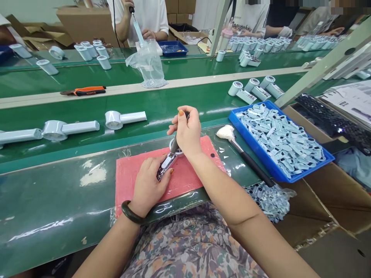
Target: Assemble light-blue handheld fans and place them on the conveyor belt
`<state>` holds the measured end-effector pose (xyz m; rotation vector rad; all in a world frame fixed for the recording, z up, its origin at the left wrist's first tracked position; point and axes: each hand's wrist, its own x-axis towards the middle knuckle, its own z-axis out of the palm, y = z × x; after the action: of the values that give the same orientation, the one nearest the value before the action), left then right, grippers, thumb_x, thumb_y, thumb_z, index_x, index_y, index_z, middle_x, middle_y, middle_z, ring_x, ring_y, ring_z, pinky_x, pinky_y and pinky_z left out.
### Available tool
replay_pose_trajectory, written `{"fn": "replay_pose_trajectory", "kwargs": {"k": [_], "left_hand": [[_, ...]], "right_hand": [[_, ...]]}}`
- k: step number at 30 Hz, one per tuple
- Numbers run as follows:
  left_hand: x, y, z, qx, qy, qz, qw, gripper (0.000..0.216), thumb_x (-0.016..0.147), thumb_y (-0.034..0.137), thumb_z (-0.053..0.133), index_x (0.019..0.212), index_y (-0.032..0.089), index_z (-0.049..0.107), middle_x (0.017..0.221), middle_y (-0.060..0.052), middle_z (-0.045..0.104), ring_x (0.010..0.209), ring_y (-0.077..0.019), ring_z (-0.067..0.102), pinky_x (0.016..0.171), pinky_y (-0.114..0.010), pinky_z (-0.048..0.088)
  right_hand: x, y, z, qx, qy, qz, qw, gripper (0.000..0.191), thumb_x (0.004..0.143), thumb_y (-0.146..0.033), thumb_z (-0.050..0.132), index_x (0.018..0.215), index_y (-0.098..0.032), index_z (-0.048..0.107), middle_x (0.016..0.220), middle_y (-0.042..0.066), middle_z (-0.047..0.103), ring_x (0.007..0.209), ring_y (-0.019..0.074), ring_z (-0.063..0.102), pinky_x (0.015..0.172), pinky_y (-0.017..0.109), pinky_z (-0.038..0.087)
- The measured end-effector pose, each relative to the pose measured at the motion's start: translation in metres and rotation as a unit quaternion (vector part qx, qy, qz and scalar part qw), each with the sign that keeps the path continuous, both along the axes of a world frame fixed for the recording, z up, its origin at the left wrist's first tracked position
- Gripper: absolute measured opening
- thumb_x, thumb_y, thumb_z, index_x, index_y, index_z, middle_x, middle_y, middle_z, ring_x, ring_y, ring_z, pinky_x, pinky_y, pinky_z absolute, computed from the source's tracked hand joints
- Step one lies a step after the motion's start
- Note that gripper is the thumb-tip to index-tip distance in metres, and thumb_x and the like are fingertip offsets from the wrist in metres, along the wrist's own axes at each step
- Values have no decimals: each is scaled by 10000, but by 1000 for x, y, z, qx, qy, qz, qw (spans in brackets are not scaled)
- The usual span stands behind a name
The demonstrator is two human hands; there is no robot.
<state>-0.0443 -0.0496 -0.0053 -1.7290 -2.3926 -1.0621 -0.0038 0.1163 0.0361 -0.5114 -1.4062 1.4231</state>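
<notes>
My left hand (150, 184) is closed around the handle of a small white appliance (167, 161) on the red pad (130, 177). Its handle shows metallic and dark inner parts. The round head lies partly hidden beneath my right hand (188, 133). That hand is wrapped around a slim dark tool (174, 146), held tilted with its lower end at the handle; I cannot make out its tip. To the right of the pad lies a hammer-like tool (246, 154) with a black grip and a white wrapped head.
A blue tray (301, 178) full of small pale-blue parts stands at right, above a bag of similar parts (269, 200). Assembled white appliances (55, 129) lie on the green belt ahead. Orange-handled pliers (89, 90) rest on the divider. Co-workers sit across, one holding a tool (131, 9).
</notes>
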Motion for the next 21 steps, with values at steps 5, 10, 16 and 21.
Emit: {"fn": "replay_pose_trajectory", "kwargs": {"k": [5,10,16,21], "left_hand": [[0,1,0,4,11,-4,1000,344,976,325,527,1270,168,610,1034,-83,673,943,-251,626,856,-380,537],[0,0,-5,1,29,-12,1000,356,1010,336,487,1295,141,573,1073,-110,656,989,-266,612,883,-402,532],[0,1,-13,11,29,-10,999,347,1014,341,491,1297,147,540,1102,-120,639,1019,-271,608,902,-422,537],[2,0,-8,0,5,-10,1000,338,997,321,504,1292,165,555,1129,-112,655,1050,-268,619,932,-426,536]], "right_hand": [[4,-5,-3,44,-61,-14,997,115,1102,-338,426,1050,-244,468,677,-102,571,551,73,643,582,231,450],[8,11,-13,32,-144,-44,988,95,1092,-300,449,1023,-236,463,642,-85,579,627,118,664,628,254,463],[-2,33,-30,-177,-165,-6,970,133,1050,-173,468,926,-222,474,561,-101,516,452,104,546,485,223,395],[-2,36,-31,-207,-129,-25,969,110,1029,-169,466,932,-219,469,579,-91,535,462,107,514,475,222,399]]}}
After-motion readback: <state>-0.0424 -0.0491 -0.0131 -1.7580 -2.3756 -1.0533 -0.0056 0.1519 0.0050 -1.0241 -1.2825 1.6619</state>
